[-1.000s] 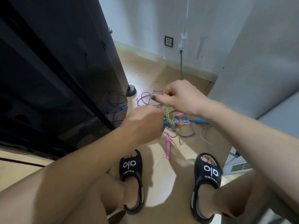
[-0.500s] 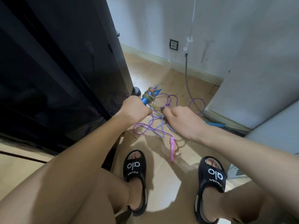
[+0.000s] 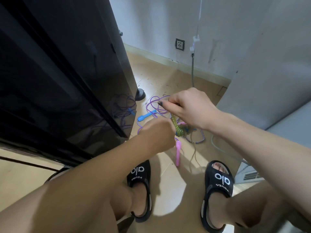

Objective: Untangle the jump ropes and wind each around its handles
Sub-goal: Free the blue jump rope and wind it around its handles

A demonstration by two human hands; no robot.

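Nearest, feet in black slides [image 3: 140, 184] stood on the tan floor [image 3: 168, 195]. A pink handle [image 3: 178, 153] hung just above them, unwound. Left hand [image 3: 157, 135] was fisted around what looked like a handle bundle; the grip itself was hidden behind the knuckles. Right hand [image 3: 188, 109] sat higher, pinching a green beaded rope [image 3: 175, 125] taut up from that bundle, so winding of one rope looked mid-way. Beyond, the purple rope [image 3: 155, 105] and its blue handle [image 3: 145, 116] lay loose on the floor beside the dark cabinet [image 3: 67, 73]. Judged: ropes partly separated, none fully wound, most work left.
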